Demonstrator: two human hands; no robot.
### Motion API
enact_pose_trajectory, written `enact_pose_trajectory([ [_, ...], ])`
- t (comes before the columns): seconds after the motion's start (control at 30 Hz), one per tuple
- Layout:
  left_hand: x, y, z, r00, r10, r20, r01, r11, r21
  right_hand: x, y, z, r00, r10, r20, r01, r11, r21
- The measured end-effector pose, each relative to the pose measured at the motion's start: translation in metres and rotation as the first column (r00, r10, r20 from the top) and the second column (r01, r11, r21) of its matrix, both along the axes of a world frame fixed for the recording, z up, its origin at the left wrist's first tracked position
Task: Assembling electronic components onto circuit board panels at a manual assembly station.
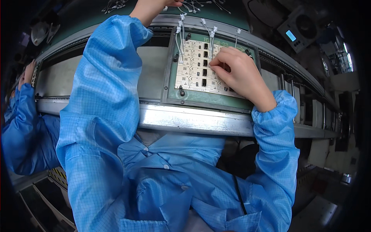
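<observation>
A panel of white circuit boards point(192, 69), with rows of black components, lies in a green fixture point(216, 97) before me. My right hand point(240, 73) is over its right half, thumb and forefinger pinched together at the boards. What sits between those fingertips is too small to make out. A white wire lead point(211, 43) runs down to just beside them. Another white lead point(180, 48) hangs over the boards' left side. My left hand point(152, 7) reaches past the fixture beside loose white leads point(189, 6); the upper edge cuts off most of its fingers.
The fixture rests between the metal rails of a conveyor, its near rail point(189, 119) closest to my body. More loose leads point(114, 5) lie on the green surface beyond. A co-worker's blue sleeve point(23, 116) is at far left. A device with a lit screen point(290, 35) stands at far right.
</observation>
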State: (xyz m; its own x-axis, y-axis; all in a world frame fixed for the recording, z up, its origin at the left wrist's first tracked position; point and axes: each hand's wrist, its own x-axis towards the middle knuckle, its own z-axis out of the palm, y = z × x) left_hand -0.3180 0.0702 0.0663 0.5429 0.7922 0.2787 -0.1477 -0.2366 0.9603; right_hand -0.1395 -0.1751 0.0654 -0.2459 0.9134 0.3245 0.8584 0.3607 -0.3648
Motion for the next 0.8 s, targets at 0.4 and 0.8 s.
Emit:
enact_pose_trajectory([
  [0.4, -0.042, -0.035, 0.036, 0.947, 0.291, -0.135, -0.089, 0.641, 0.762, -0.007, -0.006, 0.010, 0.988, 0.004, 0.153, -0.010, 0.999, 0.033],
  [0.8, -0.061, -0.074, 0.010, 0.865, 0.473, -0.167, -0.144, 0.553, 0.821, -0.027, 0.173, 0.000, 0.880, -0.410, 0.239, 0.388, 0.912, 0.134],
])
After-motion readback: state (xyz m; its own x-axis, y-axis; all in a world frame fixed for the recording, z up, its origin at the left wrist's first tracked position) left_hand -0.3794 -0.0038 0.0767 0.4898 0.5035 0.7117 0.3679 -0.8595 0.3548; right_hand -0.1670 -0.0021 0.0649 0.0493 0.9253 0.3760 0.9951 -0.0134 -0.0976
